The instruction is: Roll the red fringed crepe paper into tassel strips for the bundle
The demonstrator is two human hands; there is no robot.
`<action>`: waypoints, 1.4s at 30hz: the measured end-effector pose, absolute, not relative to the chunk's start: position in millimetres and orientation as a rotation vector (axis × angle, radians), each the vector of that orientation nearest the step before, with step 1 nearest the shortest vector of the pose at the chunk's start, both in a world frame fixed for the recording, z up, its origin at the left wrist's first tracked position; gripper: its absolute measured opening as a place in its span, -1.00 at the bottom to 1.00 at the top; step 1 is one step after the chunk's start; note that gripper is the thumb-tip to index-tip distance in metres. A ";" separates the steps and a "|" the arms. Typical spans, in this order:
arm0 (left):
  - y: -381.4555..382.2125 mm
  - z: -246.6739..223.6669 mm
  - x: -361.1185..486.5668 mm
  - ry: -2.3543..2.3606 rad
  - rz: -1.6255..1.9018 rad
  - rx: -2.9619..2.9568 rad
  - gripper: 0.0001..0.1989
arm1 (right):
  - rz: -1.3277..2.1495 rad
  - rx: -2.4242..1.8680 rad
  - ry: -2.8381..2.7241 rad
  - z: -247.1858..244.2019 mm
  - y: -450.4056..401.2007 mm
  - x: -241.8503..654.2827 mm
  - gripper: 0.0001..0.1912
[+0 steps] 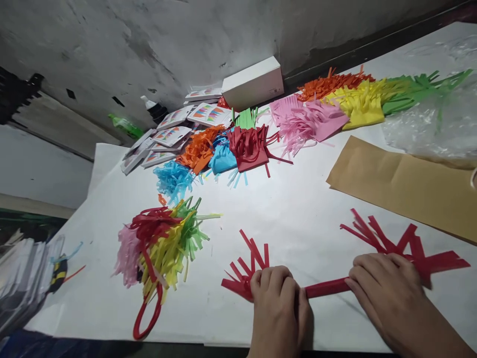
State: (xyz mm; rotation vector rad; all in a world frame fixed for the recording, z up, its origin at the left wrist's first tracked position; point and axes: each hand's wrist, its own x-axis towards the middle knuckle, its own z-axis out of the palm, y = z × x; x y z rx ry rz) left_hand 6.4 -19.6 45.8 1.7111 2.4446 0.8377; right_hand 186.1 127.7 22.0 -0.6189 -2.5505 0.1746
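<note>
Scene: a white paper-covered worktop (298, 219) seen from above and in front, strewn with cut coloured paper.

Red fringed paper (328, 287): a long strip of red paper, rolled or folded tight along its middle, with loose cut fringes fanning out at both ends. It lies flat at the near edge of the worktop, running left to right between the two hands.

Left hand (278, 298): fingers curled down and closed over the left part of the strip, just beside the left fringe.

Right hand (385, 288): lies palm down with fingers closed over the right part of the strip, its fingertips on the rolled middle and the right fringe spreading out behind it.

Handling: the paper looks very light, thin and soft; the fringes would likely tear or crumple if pulled. The firmer rolled middle seems the safest place to hold.

Nearby: a mixed bundle of pink, red, yellow and green fringes (160, 248) lies to the left. Further back are orange, blue, red, pink, yellow and green fringe piles, small printed packets (175, 134), a white box (253, 82) and a brown paper sheet (402, 184) on the right.
</note>
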 end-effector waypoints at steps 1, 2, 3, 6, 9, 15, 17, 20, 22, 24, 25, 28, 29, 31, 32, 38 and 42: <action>-18.0 45.3 6.8 2.465 0.797 1.707 -0.82 | 0.150 -0.648 -2.572 22.3 127.8 183.4 -0.70; -16.8 44.5 7.0 2.481 0.767 1.710 -0.83 | 0.150 -0.671 -2.572 23.1 127.9 181.1 -0.70; -15.9 43.4 7.0 2.495 0.749 1.715 -0.84 | 0.167 -0.687 -2.554 24.3 127.9 179.4 -0.71; -15.0 38.9 8.0 2.527 0.765 1.720 -0.84 | 0.301 -0.612 -2.458 28.8 124.6 175.2 -0.75; -14.7 35.0 9.9 2.559 0.890 1.710 -0.85 | 0.462 -0.321 -2.454 31.4 116.5 168.6 -0.66; -15.9 41.9 4.8 2.337 1.028 1.998 -0.85 | 0.553 -0.281 -2.489 29.7 111.2 156.6 -0.63; -15.7 46.8 1.0 2.274 0.965 2.092 -0.83 | 0.557 -0.288 -2.470 28.9 111.2 153.6 -0.67; -13.4 51.6 -3.3 2.199 0.895 2.180 -0.79 | 0.544 -0.254 -2.475 28.4 107.7 147.2 -0.69; -11.5 51.9 -4.3 2.210 0.936 2.167 -0.82 | 0.485 -0.234 -2.494 28.1 105.5 144.3 -0.67; -10.3 50.8 -3.8 2.240 0.972 2.098 -0.85 | 0.402 -0.255 -2.508 27.3 106.6 146.1 -0.66; -10.2 50.1 -3.1 2.250 0.975 2.064 -0.85 | 0.363 -0.280 -2.513 26.9 108.8 149.2 -0.67; -10.8 48.5 0.9 2.278 0.966 1.971 -0.85 | 0.269 -0.364 -2.531 26.1 120.4 164.1 -0.70; -10.7 48.2 2.8 2.291 0.979 1.942 -0.84 | 0.243 -0.382 -2.548 26.3 124.8 169.2 -0.70; -9.5 48.3 7.0 2.324 0.996 1.865 -0.82 | 0.167 -0.403 -2.583 27.1 132.3 176.1 -0.70; -8.3 48.5 9.0 2.340 0.989 1.828 -0.81 | 0.115 -0.408 -2.611 27.6 134.9 177.4 -0.70; -1.2 46.4 12.1 2.460 0.797 1.764 -0.85 | 0.081 -0.565 -2.681 28.4 141.7 170.3 -0.66; -3.3 44.6 8.6 2.460 0.824 2.010 -0.75 | 0.351 -0.586 -2.690 30.8 148.3 168.8 -0.71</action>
